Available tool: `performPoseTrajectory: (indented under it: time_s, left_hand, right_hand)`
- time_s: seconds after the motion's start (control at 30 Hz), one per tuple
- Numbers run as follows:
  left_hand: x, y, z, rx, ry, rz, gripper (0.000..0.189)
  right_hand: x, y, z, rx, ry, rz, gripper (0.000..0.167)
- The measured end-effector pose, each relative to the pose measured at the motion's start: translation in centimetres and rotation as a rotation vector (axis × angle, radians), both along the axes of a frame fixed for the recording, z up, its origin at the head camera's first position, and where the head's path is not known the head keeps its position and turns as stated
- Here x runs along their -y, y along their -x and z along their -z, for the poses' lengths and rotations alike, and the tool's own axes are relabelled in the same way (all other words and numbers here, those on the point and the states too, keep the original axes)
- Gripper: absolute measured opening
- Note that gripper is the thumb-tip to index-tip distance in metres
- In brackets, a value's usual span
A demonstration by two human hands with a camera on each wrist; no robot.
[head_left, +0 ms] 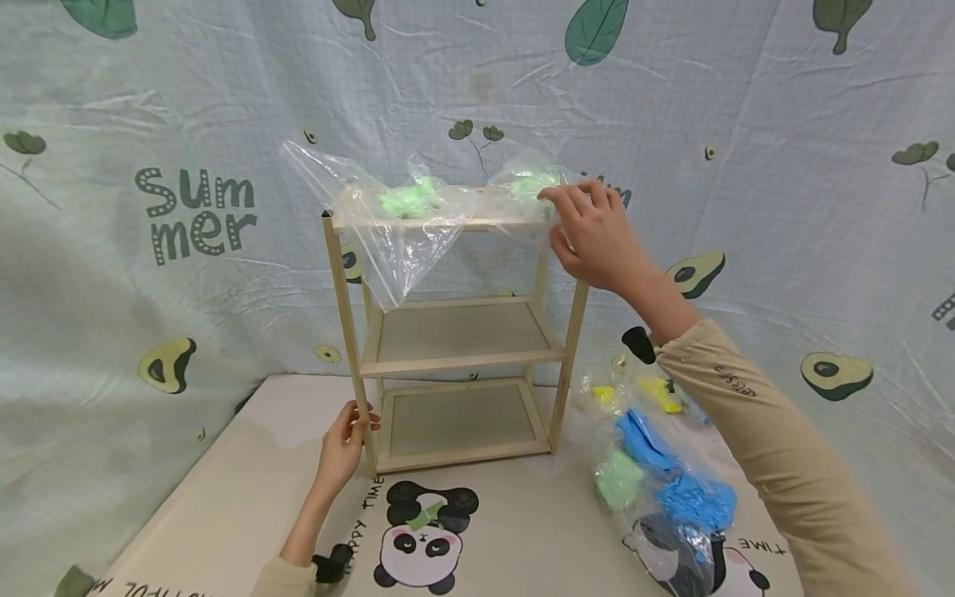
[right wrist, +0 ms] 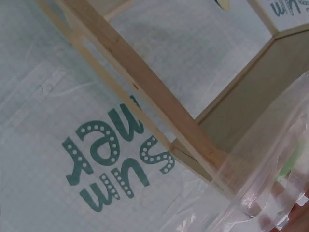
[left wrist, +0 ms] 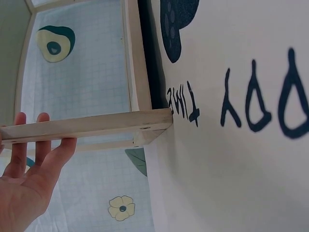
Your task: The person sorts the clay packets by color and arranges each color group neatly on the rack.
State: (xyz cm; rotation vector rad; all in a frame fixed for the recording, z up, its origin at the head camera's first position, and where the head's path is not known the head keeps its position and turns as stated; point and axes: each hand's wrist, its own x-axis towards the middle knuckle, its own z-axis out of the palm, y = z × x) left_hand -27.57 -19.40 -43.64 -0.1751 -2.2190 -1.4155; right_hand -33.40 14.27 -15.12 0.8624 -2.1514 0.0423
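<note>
One left grip (head_left: pixel 346 438) clasps the rack (head_left: pixel 462 362); whether the right grip (head_left: pixel 595 235) pinches a bag (head_left: pixel 528 186) is unclear.

The wooden shelf rack (head_left: pixel 462 363) is pale tan with grey-beige panels (head_left: pixel 466 332); on top, transparent plastic bags (head_left: pixel 406 269) hold mint-green bundles (head_left: pixel 412 199). At near right, more bags (head_left: pixel 647 444) show blue, yellow and mint green. The far curtain (head_left: pixel 224 91) is pale blue — faint grid, green leaves, avocados — and the cream tablecloth (head_left: pixel 537 531) bears a black-and-white panda (head_left: pixel 420 554).
</note>
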Motion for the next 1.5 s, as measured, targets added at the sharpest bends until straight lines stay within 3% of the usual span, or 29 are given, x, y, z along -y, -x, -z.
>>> performPoseTrajectory:
  time_s: [0.17, 0.33, 0.63, 0.87, 1.17, 1.5]
  left_hand:
    - [0.0, -0.1, -0.2, -0.004, 0.000, 0.001, 0.018]
    - [0.0, -0.2, -0.3, -0.019, 0.004, 0.006, 0.018]
    - [0.0, -0.2, 0.0, 0.002, -0.011, 0.016, 0.018]
    - [-1.3, -2.0, -2.7, 0.022, 0.011, -0.008, 0.014]
    - [-0.2, -0.1, -0.4, -0.009, -0.004, 0.011, 0.016]
    - [0.0, 0.2, -0.2, -0.019, 0.007, 0.020, 0.015]
  right_hand:
    - [0.0, -0.6, 0.2, 0.079, -0.017, 0.013, 0.045]
    - [0.4, -0.7, 0.1, 0.066, -0.064, 0.044, 0.063]
    - [1.9, -0.4, -0.6, 0.059, -0.069, 0.074, 0.048]
    - [3.9, -0.2, -1.7, 0.134, -0.088, 0.084, 0.047]
    - [5.5, 0.4, -2.0, 0.226, -0.107, 0.080, 0.047]
    - [6.0, 1.0, -1.7, 0.252, -0.129, 0.069, 0.049]
